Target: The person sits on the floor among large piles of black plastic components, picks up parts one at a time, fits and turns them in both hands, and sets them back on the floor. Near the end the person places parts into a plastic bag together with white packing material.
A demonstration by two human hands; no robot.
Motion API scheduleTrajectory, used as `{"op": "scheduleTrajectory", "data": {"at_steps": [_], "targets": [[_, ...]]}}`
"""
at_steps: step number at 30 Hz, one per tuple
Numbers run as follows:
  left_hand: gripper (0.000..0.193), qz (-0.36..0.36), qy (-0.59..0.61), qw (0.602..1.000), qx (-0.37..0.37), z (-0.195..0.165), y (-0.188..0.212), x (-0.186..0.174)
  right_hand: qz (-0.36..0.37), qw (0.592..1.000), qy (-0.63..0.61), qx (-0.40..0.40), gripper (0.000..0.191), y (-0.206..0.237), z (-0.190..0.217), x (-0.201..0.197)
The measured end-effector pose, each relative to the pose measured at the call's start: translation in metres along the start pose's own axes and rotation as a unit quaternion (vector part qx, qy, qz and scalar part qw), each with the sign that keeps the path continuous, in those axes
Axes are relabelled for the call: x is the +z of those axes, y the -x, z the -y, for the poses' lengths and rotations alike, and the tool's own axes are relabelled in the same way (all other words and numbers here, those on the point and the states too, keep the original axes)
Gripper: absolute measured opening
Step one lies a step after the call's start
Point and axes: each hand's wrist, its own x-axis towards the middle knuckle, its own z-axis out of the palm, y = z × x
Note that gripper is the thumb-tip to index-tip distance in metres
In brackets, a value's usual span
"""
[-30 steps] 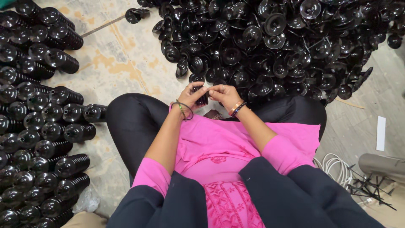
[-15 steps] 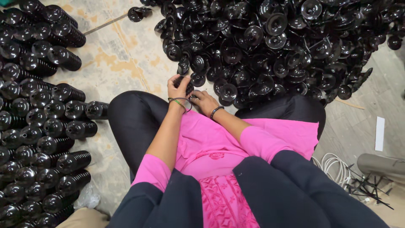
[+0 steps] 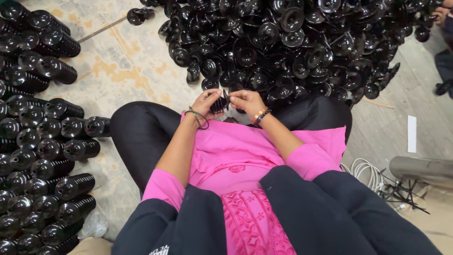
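Both hands together above lap: left hand and right hand clamped on short stack of black discs. Loose disc pile just ahead; finished stacks lie at left.

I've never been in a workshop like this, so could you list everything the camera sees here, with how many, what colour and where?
Loose discs: too many to count, black, heaped ahead on the floor.
Stacked rolls: dozens, black, lying in rows at left.
Short stack: one, black, between both hands.
Cable coil: one, white, floor at right.
Floor: pale, stained.
Bangles: several, on right wrist.
Left hand: grips the short stack.
Right hand: pinches it from the other side.
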Motion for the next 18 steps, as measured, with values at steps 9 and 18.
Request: {"op": "scheduleTrajectory", "data": {"at_steps": [9,18], "targets": [[0.050,0.014,-0.057,0.996,0.074,0.003,0.026,0.008,0.048,0.999,0.018,0.002,0.021,0.008,0.015,0.010],[0.046,-0.127,0.039,0.989,0.059,0.009,-0.003,0.007,-0.124,0.690,0.624,-0.346,0.029,-0.023,0.051,-0.035]]}}
